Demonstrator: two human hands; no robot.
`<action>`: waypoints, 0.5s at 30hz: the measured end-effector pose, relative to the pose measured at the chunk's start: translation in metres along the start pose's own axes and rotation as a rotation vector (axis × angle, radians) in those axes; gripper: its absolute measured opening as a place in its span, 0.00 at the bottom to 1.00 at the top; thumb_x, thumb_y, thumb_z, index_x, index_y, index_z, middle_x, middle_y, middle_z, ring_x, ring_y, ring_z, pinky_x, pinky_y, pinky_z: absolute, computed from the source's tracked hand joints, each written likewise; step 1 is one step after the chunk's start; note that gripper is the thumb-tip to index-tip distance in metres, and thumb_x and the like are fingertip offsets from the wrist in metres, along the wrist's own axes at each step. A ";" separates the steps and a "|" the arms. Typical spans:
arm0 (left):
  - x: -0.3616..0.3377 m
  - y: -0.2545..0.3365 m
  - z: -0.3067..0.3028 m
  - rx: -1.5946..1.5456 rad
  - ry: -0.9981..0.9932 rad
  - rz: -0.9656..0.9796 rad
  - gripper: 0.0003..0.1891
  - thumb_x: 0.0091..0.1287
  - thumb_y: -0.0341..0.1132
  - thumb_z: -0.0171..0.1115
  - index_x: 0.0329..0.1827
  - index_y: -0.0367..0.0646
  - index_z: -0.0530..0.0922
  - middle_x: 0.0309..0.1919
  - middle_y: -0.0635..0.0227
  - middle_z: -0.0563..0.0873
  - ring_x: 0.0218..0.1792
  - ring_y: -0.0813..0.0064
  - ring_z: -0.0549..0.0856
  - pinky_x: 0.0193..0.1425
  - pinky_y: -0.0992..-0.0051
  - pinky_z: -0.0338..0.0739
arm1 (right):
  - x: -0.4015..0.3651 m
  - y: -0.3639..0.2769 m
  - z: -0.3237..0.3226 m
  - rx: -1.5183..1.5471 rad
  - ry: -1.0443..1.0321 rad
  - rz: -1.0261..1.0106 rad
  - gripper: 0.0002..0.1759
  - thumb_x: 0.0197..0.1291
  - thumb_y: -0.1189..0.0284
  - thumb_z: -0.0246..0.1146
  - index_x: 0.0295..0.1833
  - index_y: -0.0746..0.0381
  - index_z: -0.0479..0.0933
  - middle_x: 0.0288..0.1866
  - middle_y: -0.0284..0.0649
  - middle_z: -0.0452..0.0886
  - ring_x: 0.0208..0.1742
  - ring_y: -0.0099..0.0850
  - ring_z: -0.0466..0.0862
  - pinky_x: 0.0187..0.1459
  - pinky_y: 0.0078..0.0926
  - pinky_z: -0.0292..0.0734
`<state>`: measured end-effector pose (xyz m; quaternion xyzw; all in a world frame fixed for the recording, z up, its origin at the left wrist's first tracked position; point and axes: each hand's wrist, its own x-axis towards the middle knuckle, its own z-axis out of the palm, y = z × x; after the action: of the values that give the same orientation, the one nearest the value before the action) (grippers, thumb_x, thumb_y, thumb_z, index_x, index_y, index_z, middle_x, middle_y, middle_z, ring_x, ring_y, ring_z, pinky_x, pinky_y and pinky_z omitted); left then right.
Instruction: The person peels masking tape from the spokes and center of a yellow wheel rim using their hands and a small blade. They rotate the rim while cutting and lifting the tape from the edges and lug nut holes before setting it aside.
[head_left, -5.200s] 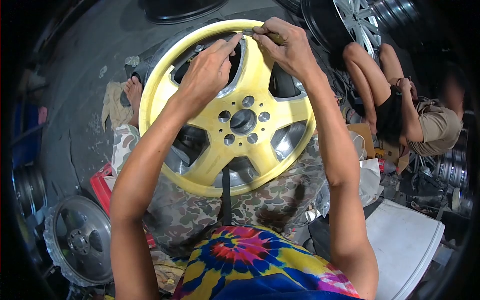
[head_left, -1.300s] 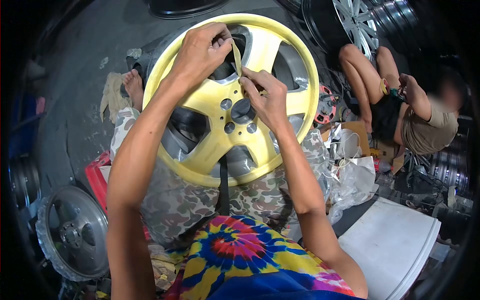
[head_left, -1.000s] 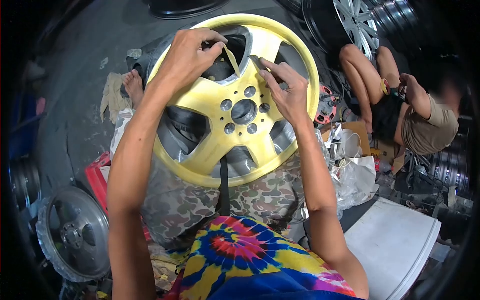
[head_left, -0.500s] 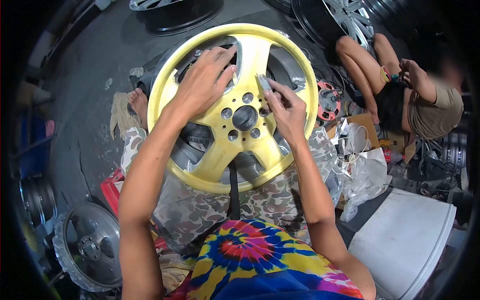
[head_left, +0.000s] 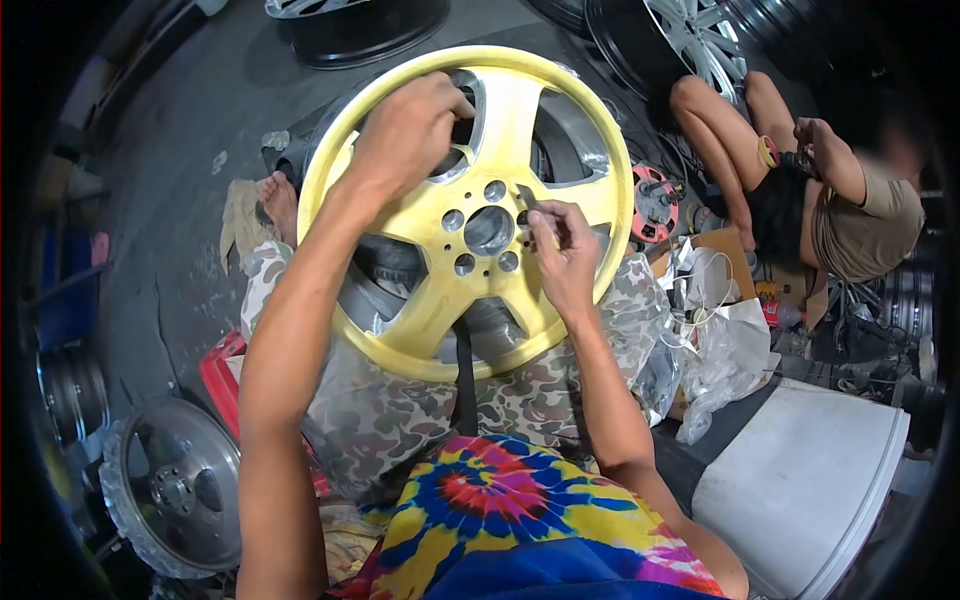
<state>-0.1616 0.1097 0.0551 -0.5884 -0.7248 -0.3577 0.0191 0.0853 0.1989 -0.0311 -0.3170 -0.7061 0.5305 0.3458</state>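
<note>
A yellow five-spoke wheel rim [head_left: 424,330] lies face up over my lap, with a round centre hole and smaller holes around it. My left hand [head_left: 415,130] rests at the upper left of the rim, its fingers bent down into the opening between two spokes. Their tips are partly hidden, so any hold there cannot be made out. Just right of the centre hole, my right hand [head_left: 565,245] pinches a small grey flat piece [head_left: 526,198] between thumb and fingers, its tip pointing up over the spoke face.
At the right a person [head_left: 865,215] sits on the floor. A grey rim [head_left: 175,485] lies at the lower left, a red reel [head_left: 655,203] right of the yellow rim. Plastic bags [head_left: 715,375] and a white panel [head_left: 800,480] are at the lower right.
My left hand has shifted slightly up and left, its fingers now curled into the opening. My right hand has moved down with the grey piece, nearer the centre hole.
</note>
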 end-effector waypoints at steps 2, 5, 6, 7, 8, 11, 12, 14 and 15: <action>-0.003 -0.004 -0.018 -0.111 0.086 -0.020 0.15 0.70 0.20 0.53 0.52 0.35 0.88 0.43 0.56 0.86 0.47 0.58 0.88 0.58 0.65 0.82 | 0.006 -0.009 0.013 -0.155 -0.060 -0.164 0.11 0.72 0.74 0.71 0.53 0.71 0.83 0.37 0.42 0.87 0.35 0.22 0.85 0.39 0.21 0.79; -0.012 -0.013 -0.045 -0.120 0.320 -0.057 0.13 0.70 0.22 0.53 0.43 0.34 0.89 0.38 0.56 0.89 0.39 0.63 0.91 0.48 0.68 0.84 | 0.015 -0.015 0.035 -0.160 -0.058 -0.188 0.15 0.69 0.76 0.72 0.58 0.70 0.85 0.36 0.43 0.87 0.31 0.25 0.82 0.38 0.25 0.80; -0.016 -0.013 -0.053 -0.114 0.324 -0.063 0.13 0.70 0.22 0.53 0.43 0.34 0.89 0.38 0.56 0.89 0.39 0.63 0.91 0.48 0.68 0.84 | 0.017 -0.016 0.042 -0.102 -0.045 -0.159 0.16 0.69 0.76 0.72 0.60 0.69 0.85 0.36 0.43 0.87 0.30 0.26 0.81 0.38 0.26 0.79; -0.020 -0.013 -0.059 -0.112 0.339 -0.092 0.14 0.71 0.22 0.51 0.44 0.32 0.88 0.39 0.59 0.89 0.40 0.68 0.91 0.49 0.71 0.83 | 0.018 -0.020 0.046 -0.101 -0.035 -0.165 0.17 0.68 0.77 0.73 0.61 0.69 0.86 0.34 0.43 0.85 0.29 0.26 0.80 0.36 0.26 0.78; -0.023 -0.013 -0.064 -0.114 0.352 -0.121 0.15 0.71 0.21 0.50 0.45 0.31 0.88 0.40 0.61 0.89 0.41 0.72 0.90 0.50 0.73 0.83 | 0.019 -0.019 0.048 -0.103 -0.041 -0.164 0.17 0.68 0.77 0.73 0.61 0.69 0.86 0.34 0.43 0.85 0.29 0.26 0.80 0.36 0.26 0.78; -0.034 -0.015 -0.076 -0.112 0.342 -0.137 0.15 0.72 0.21 0.50 0.45 0.30 0.88 0.39 0.64 0.89 0.41 0.75 0.88 0.50 0.75 0.81 | 0.019 -0.015 0.050 -0.264 -0.014 -0.339 0.16 0.68 0.78 0.72 0.59 0.70 0.87 0.33 0.42 0.84 0.29 0.23 0.79 0.34 0.25 0.76; -0.039 -0.015 -0.080 -0.087 0.333 -0.135 0.15 0.72 0.21 0.50 0.45 0.30 0.88 0.39 0.64 0.89 0.41 0.76 0.88 0.49 0.75 0.80 | 0.017 -0.013 0.052 -0.285 -0.009 -0.336 0.15 0.68 0.79 0.72 0.59 0.70 0.87 0.31 0.42 0.84 0.28 0.23 0.78 0.33 0.26 0.75; -0.045 -0.015 -0.084 -0.073 0.323 -0.155 0.15 0.71 0.20 0.50 0.45 0.30 0.88 0.39 0.64 0.88 0.40 0.77 0.87 0.48 0.77 0.79 | 0.014 -0.007 0.056 -0.308 -0.007 -0.332 0.15 0.68 0.79 0.71 0.58 0.71 0.87 0.30 0.42 0.83 0.28 0.23 0.78 0.32 0.27 0.75; -0.048 -0.016 -0.085 -0.081 0.331 -0.164 0.15 0.70 0.22 0.50 0.44 0.31 0.88 0.39 0.61 0.89 0.40 0.72 0.89 0.49 0.73 0.81 | 0.015 -0.005 0.060 -0.230 -0.004 -0.284 0.15 0.69 0.79 0.71 0.59 0.72 0.87 0.30 0.41 0.85 0.27 0.22 0.80 0.32 0.25 0.76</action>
<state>-0.1944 0.0228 0.0887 -0.4609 -0.7423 -0.4788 0.0854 0.0269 0.1776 -0.0361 -0.2504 -0.8004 0.3927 0.3774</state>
